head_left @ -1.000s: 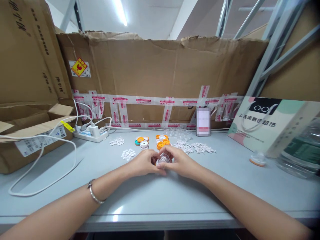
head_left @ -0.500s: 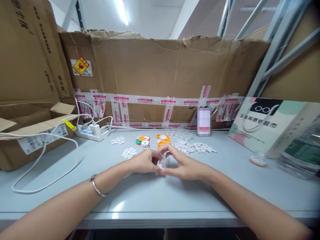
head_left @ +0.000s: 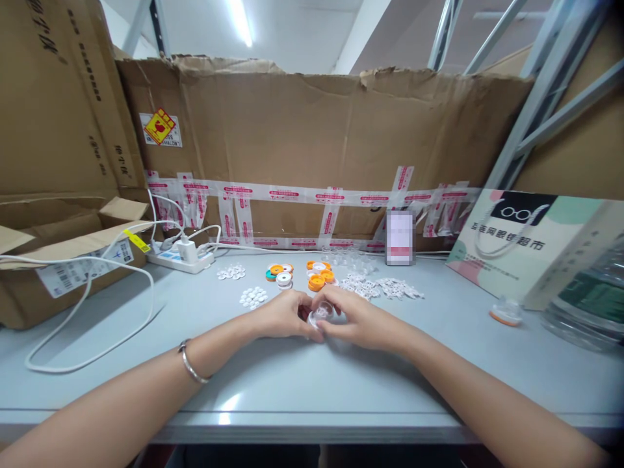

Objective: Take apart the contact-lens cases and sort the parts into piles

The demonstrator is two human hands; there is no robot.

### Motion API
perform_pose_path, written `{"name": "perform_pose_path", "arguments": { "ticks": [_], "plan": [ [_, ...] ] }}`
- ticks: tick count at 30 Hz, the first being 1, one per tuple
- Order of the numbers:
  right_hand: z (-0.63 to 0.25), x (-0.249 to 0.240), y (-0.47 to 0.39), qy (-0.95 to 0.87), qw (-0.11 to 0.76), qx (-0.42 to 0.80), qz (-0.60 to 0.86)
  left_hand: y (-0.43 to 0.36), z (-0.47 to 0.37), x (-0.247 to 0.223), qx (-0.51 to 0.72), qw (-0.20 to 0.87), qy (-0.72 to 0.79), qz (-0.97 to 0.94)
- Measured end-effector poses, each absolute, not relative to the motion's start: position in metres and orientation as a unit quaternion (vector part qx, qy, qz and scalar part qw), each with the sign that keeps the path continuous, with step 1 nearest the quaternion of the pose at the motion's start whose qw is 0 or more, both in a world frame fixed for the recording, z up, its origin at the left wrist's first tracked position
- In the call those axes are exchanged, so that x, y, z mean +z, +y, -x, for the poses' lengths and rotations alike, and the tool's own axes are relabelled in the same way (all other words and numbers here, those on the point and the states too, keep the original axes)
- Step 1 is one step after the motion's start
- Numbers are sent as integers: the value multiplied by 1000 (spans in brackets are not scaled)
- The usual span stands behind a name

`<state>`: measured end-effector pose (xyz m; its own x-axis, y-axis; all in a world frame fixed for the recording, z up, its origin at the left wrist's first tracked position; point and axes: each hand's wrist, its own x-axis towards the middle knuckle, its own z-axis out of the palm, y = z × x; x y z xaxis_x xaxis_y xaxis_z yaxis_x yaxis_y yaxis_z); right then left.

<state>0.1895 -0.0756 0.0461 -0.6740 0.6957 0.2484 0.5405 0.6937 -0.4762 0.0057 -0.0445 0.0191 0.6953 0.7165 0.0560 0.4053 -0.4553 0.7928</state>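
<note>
A small clear plastic dome on a white round base is between my hands, low over the table, with small white pieces visible inside. My left hand grips its left side, thumb in front and fingers behind. From the right, my right hand curls its thumb and fingers around the dome. Just behind them are orange and white round bases and a heap of small white plastic parts. White discs lie beyond my left hand.
Clear domes stand at the back near a phone-like screen. At right are a dome with an orange base, a large bottle and a printed bag. A power strip, looping white cable and open carton occupy the left.
My right fingers have come down and closer around the clear dome, which shows more plainly over the white base. My left hand has barely moved. The view has shifted slightly.
</note>
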Motion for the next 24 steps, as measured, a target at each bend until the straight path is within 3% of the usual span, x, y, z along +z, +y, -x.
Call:
{"name": "perform_pose_path", "arguments": {
  "ticks": [4, 8, 11, 17, 24],
  "plan": [
    [-196, 57, -75, -894, 263, 199, 304, -45, -3, 23, 182, 390, 341, -836],
    [-216, 66, -53, -805, 398, 201, 392, -45, -2, 26, 178, 355, 364, -842],
    [-234, 64, -23, -751, 435, 176, 464, -45, -2, 24, 183, 359, 351, -845],
    [-247, 52, 38, -789, 266, 24, 553, -44, -3, 22, 196, 348, 339, -852],
    [-232, 33, 70, -807, 199, -22, 555, -45, 0, 27, 186, 327, 325, -868]
  ]
}}
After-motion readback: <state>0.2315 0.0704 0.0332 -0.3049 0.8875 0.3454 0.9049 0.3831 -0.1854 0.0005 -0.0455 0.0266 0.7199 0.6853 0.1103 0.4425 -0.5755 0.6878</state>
